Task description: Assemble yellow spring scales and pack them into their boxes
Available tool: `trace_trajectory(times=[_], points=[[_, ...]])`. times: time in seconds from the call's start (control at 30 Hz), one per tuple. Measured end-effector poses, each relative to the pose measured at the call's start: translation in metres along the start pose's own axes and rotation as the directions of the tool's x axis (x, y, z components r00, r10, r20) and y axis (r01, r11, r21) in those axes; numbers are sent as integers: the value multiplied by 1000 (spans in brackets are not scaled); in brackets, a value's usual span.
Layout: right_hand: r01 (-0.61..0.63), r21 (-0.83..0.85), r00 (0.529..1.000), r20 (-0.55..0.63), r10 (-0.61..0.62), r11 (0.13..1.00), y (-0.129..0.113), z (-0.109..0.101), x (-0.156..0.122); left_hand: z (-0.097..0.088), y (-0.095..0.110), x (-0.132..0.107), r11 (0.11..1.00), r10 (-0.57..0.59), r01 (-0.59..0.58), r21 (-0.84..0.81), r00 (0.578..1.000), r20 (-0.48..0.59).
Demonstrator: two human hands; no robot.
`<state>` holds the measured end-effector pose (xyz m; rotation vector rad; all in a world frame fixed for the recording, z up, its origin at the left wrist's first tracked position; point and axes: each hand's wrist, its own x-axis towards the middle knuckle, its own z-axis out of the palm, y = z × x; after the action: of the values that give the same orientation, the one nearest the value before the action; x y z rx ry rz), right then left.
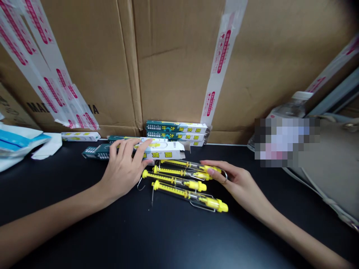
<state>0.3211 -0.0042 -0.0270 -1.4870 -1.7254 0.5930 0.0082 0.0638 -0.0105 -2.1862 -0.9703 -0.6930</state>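
Note:
My left hand (121, 172) is closed over a narrow green-and-white carton (166, 152) lying on its side, its right end flap open. My right hand (239, 183) pinches the yellow end of a clear tubular spring scale (181, 163), the farthest in a row of several. The other spring scales lie side by side below it, the nearest spring scale (172, 189) with its metal hook pointing toward me. Behind the carton under my left hand is another similar carton (119, 138), partly covered by my fingers.
Matching cartons (176, 130) are stacked at the back of the black table (140, 239), against a large taped cardboard box (174, 74). One more carton (80, 136) lies at the back left near a white-and-blue plastic package (19, 144). A bottle (288, 110) and a grey bag (325, 168) are at right.

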Motion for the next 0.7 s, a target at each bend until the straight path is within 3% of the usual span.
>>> trace_trajectory(times=[0.3,0.53,0.7], points=[[20,9,988,153,-21,1000,-9,-9,3,-1,0,1,995,79,-79,-62,997,-2],[168,28,946,277,-169,985,-9,-13,5,4,-1,-2,992,55,-47,-120,996,65],[66,141,905,408,-119,988,-11,-30,6,2,-1,-1,991,92,-86,-99,994,58]])
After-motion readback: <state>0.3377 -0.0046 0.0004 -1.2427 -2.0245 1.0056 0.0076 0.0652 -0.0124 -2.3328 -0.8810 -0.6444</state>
